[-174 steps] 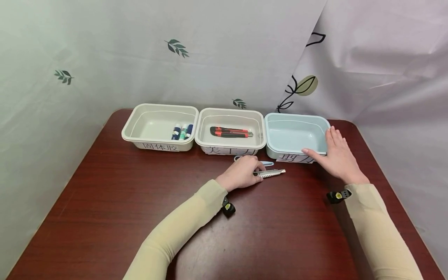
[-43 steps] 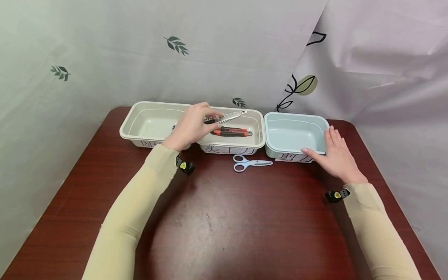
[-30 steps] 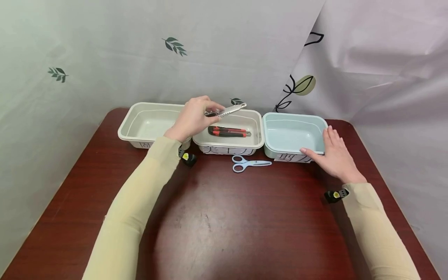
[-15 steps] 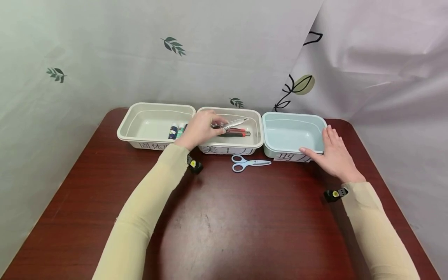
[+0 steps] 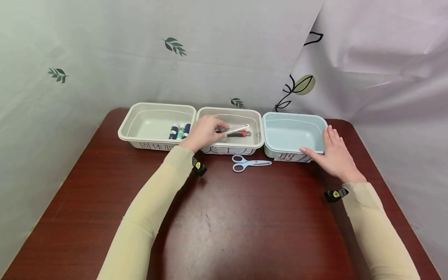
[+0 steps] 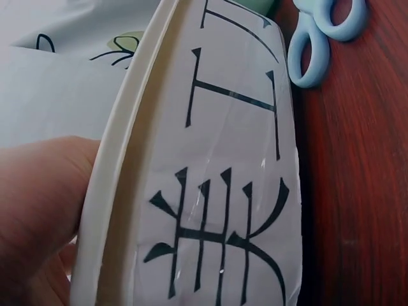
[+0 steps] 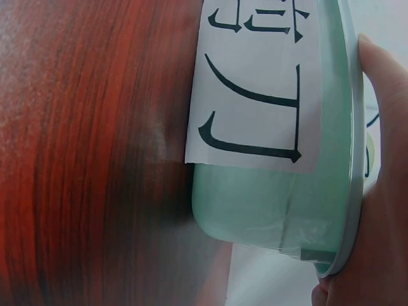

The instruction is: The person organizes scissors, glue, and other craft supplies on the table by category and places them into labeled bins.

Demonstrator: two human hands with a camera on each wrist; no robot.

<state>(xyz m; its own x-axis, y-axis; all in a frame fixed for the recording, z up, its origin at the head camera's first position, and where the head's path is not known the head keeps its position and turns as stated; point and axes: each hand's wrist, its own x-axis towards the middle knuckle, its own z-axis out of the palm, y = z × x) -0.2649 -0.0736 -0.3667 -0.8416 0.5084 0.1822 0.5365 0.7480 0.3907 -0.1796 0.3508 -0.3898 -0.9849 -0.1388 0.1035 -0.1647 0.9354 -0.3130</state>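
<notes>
My left hand (image 5: 203, 131) reaches into the beige middle bin (image 5: 229, 145), pinching a silver box cutter (image 5: 240, 128) between thumb and fingers. Just under it lies a red-and-black box cutter (image 5: 242, 133), partly covered by the hand. In the left wrist view the bin's wall and label (image 6: 217, 166) hide the cutters. My right hand (image 5: 337, 157) rests with straight fingers against the right end of the light-blue bin (image 5: 292, 151), its thumb over the front rim. Pale-blue scissors (image 5: 252, 163) lie on the table before the middle bin.
At the left stands another beige bin (image 5: 140, 139) with three glue sticks (image 5: 181, 131) inside. All the bins stand in a row at the back of the dark red table (image 5: 245, 217), with paper labels on their fronts. A patterned cloth (image 5: 122, 58) hangs behind.
Earlier my left hand grasped the silver box cutter on the table beside the scissors. It lifted it over the middle bin and has since lowered it inside. My right hand stays put.
</notes>
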